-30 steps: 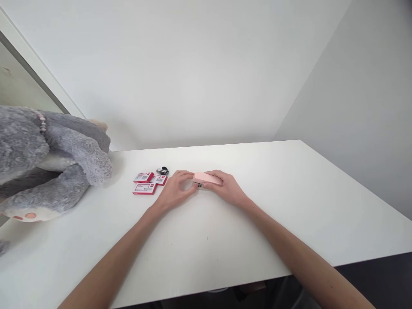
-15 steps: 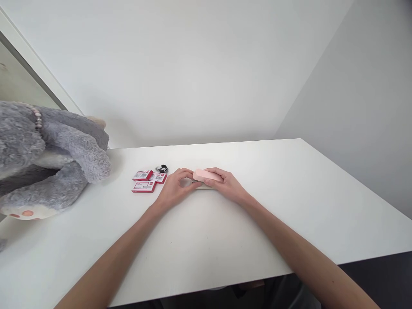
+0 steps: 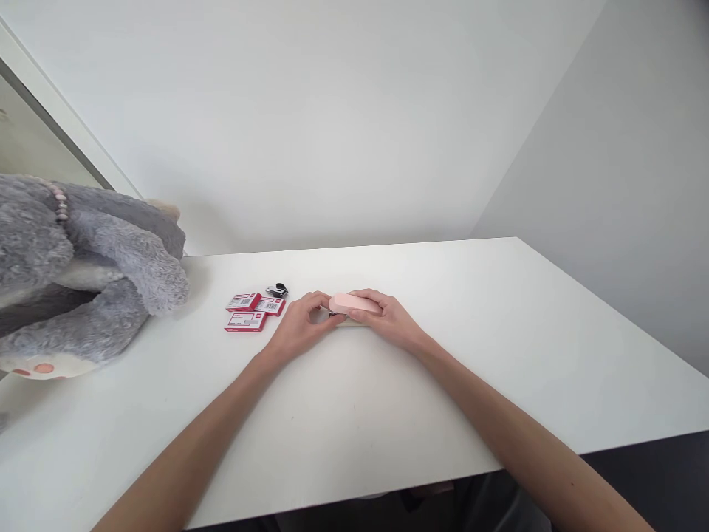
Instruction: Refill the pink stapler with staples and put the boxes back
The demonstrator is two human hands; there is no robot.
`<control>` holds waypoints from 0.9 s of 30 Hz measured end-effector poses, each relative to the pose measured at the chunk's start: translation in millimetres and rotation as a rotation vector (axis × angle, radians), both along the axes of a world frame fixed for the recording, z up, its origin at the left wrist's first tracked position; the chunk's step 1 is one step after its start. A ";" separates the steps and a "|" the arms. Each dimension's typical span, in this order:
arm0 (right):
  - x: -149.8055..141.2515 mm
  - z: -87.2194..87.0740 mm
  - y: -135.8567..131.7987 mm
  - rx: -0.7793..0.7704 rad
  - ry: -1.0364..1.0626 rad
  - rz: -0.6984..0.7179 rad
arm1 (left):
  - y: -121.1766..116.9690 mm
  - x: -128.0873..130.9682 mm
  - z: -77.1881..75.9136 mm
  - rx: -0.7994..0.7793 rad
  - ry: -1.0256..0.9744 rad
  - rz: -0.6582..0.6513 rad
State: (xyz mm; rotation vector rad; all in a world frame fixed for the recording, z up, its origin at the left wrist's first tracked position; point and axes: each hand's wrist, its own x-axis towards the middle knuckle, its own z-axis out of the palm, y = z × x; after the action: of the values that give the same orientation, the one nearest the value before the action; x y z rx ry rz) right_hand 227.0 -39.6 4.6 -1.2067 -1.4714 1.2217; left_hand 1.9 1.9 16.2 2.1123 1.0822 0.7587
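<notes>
A pink stapler (image 3: 352, 303) lies on the white table in front of me, its front end pointing left and its pale base showing below. My right hand (image 3: 396, 321) is wrapped over its rear part, thumb on the near side and fingers on the far side. At the front end, my left hand (image 3: 302, 321) has its thumb and fingers curled around the tip, pinching near a small dark metal part. What exactly lies between the left fingertips is partly hidden.
Left of my hands lie several red-and-white staple boxes (image 3: 244, 321), one resting on another. Just behind them sits a black staple remover (image 3: 277, 290). A large grey plush toy (image 3: 133, 258) takes up the table's left side. White walls (image 3: 354, 133) stand behind and to the right.
Both hands keep almost the same hold on the stapler. The whole view has shifted very slightly; no object has visibly moved on the table.
</notes>
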 end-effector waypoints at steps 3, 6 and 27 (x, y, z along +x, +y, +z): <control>0.2 -0.7 0.4 -0.002 0.000 0.005 | 0.6 -0.3 -1.1 -0.019 -0.002 -0.002; 0.3 -1.1 0.4 -0.004 -0.006 0.004 | 1.1 -0.3 -1.9 -0.021 -0.007 -0.008; -0.2 4.1 -1.4 0.019 0.016 0.025 | 3.0 1.2 -4.4 0.040 0.063 -0.039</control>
State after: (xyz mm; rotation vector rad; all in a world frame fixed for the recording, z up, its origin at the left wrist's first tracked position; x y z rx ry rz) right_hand 226.8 -41.0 8.8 -1.1667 -1.4867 1.2290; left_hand 3.1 4.9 11.7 2.1973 1.0641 0.7049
